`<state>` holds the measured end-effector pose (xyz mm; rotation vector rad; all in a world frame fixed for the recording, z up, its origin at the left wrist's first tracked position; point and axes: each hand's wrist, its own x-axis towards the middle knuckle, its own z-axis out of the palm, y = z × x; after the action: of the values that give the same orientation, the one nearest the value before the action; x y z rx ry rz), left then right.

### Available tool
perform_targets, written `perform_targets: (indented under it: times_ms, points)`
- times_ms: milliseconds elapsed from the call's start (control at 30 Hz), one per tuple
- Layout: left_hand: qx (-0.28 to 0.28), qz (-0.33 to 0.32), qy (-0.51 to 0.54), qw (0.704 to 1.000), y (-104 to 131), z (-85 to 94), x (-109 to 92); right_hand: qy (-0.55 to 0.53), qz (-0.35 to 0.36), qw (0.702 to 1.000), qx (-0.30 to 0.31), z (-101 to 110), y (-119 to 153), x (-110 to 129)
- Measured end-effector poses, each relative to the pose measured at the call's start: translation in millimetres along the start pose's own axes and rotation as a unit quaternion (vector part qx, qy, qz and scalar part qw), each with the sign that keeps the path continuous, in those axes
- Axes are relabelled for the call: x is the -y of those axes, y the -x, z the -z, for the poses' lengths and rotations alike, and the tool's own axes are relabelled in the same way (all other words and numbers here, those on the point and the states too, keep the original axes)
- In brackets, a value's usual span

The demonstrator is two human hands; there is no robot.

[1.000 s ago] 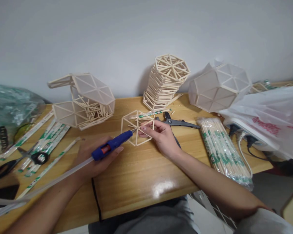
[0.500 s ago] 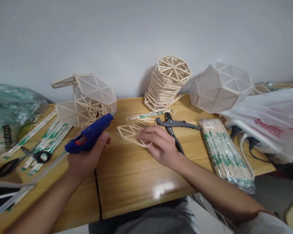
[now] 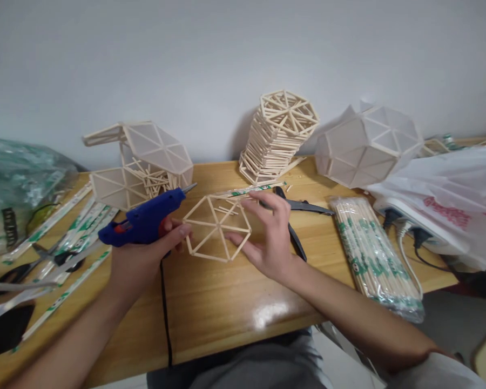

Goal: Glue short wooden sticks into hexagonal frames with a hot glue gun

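Note:
My left hand [image 3: 146, 256] is closed around a blue glue gun [image 3: 146, 217], its metal nozzle pointing up and right. The left thumb tip also meets the left corner of a polygonal wooden stick frame [image 3: 217, 225] with spokes meeting at its centre. My right hand [image 3: 271, 232] holds the frame's right side, thumb low against it and fingers at the upper right edge. The frame is raised and tilted, its open face toward me. Behind the right hand lie black-handled cutters [image 3: 311, 207], partly hidden. Short cut sticks [image 3: 225, 210] show through the frame.
A tall stack of stick frames [image 3: 275, 143] stands by the wall. Paper-covered stick structures [image 3: 157, 143] sit left and another [image 3: 368, 146] right. A chopstick pack [image 3: 375, 254], power strip [image 3: 417, 224], scissors [image 3: 16, 275] and wrapped chopsticks [image 3: 68, 294] lie around. A black cord [image 3: 164, 313] crosses the table.
The stick frame has been lifted and tilted up to face me, and has come against my left thumb. My right fingers have spread wider. The glue gun has shifted slightly left.

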<state>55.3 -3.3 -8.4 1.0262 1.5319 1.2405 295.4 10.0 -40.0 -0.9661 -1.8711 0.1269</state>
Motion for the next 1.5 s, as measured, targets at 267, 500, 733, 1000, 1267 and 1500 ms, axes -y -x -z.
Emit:
perform_targets:
  times_ms: [267, 500, 733, 1000, 1267, 1500]
  points:
    - [-0.030, -0.015, -0.031, 0.999, -5.9, 3.7, 7.4, -0.531, -0.465, 0.689, 0.163, -7.4, -11.8, -8.1]
    - [-0.064, -0.022, -0.112, 0.991, -7.4, 3.1, 9.7, -0.587, -0.508, 0.614, 0.143, -4.9, -16.6, -4.5]
    - [-0.001, -0.112, -0.255, 0.960, -4.3, 9.6, 14.5, -0.505, -0.481, 0.708, 0.107, -10.7, -14.6, -0.8]
    - [0.071, -0.239, -0.305, 0.919, -4.4, 14.3, 7.2, -0.404, -0.464, 0.787, 0.046, -9.3, -15.1, -4.5]
    - [0.101, -0.269, -0.321, 0.903, -6.2, 12.4, 10.0, -0.345, -0.408, 0.844, 0.038, -10.1, -11.1, -1.3]
    - [0.107, -0.276, -0.299, 0.907, -5.2, 11.3, 9.8, -0.329, -0.403, 0.853, 0.037, -10.2, -10.6, -0.2]
